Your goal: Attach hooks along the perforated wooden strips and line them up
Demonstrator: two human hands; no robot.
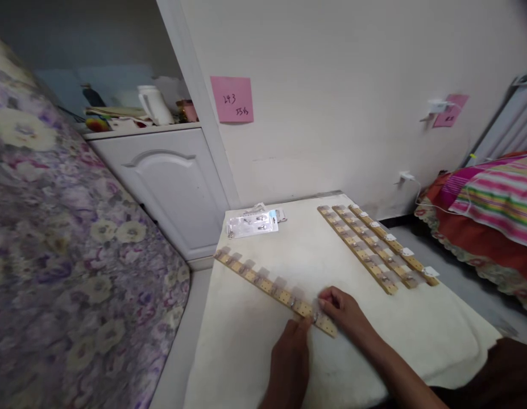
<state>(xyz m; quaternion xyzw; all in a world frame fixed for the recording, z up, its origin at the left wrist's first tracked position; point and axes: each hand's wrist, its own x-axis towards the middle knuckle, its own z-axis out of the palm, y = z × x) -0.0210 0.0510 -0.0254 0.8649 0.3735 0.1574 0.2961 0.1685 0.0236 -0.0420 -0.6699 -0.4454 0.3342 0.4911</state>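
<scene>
A narrow wooden strip with small holes lies slantwise on the white-covered table. Along it stand several small metal clips with clear plastic tabs. At the strip's near end, my right hand pinches a clear plastic tab between thumb and fingers, above a metal clip. My left hand is curled, its fingertips gripping the strip's near edge beside that clip. Its thumb is partly hidden, and slight blur hides how the tab meets the clip.
Three similar strips lie at the right; the outermost carries white tags. Clear blister packs rest at the back left. Beyond are a wall, a cabinet, a floral curtain and a bed with striped cloth.
</scene>
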